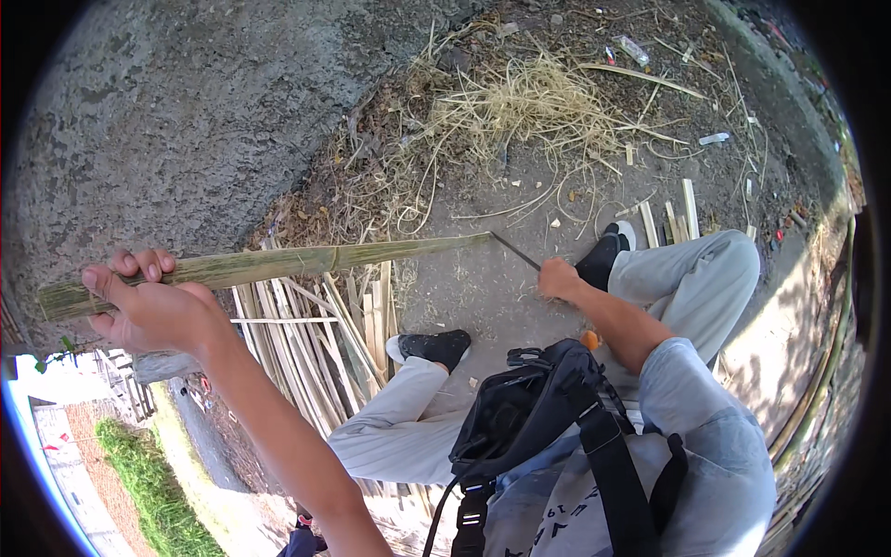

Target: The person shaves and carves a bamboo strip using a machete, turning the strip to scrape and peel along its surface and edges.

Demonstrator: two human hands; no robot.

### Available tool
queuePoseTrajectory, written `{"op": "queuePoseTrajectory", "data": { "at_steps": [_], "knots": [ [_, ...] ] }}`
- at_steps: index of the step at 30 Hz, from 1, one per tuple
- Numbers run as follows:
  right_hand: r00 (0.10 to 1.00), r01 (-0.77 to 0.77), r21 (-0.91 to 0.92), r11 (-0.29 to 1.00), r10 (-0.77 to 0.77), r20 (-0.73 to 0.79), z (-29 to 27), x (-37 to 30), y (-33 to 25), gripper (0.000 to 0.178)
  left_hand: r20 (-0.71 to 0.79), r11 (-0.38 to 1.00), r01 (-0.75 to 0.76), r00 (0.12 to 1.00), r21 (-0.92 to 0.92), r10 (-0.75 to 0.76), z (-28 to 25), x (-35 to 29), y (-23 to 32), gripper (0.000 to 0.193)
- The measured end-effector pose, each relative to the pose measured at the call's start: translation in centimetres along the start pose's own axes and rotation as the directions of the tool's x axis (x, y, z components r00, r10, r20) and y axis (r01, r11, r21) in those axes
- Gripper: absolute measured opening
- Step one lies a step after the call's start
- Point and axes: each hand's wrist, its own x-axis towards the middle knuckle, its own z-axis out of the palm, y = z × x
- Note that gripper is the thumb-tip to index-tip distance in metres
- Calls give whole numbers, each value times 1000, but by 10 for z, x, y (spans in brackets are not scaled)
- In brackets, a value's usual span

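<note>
A long green-brown bamboo strip (269, 265) stretches across the view from the left toward the middle, with a node partway along. My left hand (148, 295) is wrapped round its wide near end at the far left. My right hand (560, 278) is closed on a knife, its handle hidden in the fist. The thin dark knife blade (515, 251) points up and left, its tip at the far right end of the bamboo strip. Whether the blade has cut into the bamboo cannot be made out.
Pale split bamboo strips (311, 343) lie stacked beside my left leg, and a few more stand by my right foot. A heap of thin shavings (529, 107) covers the ground ahead. A large grey rock surface (186, 121) fills the upper left. A black bag (529, 408) hangs at my front.
</note>
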Motion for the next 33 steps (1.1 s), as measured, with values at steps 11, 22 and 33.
{"op": "queuePoseTrajectory", "data": {
  "at_steps": [11, 22, 33],
  "knots": [
    [984, 161, 56, 985, -156, -87, -87, -58, -35, 37, -158, 998, 54, 986, -13, -55, -109, 1, 0, 34],
    [988, 109, 175, 979, -88, -124, -113, -124, -37, 37, -78, 899, 215, 977, 382, -200, -171, -14, 16, 38],
    [933, 200, 302, 932, -87, -349, -110, -126, -44, 39, 329, 949, 272, 921, -157, -209, -168, -16, 42, 37]
  ]
}}
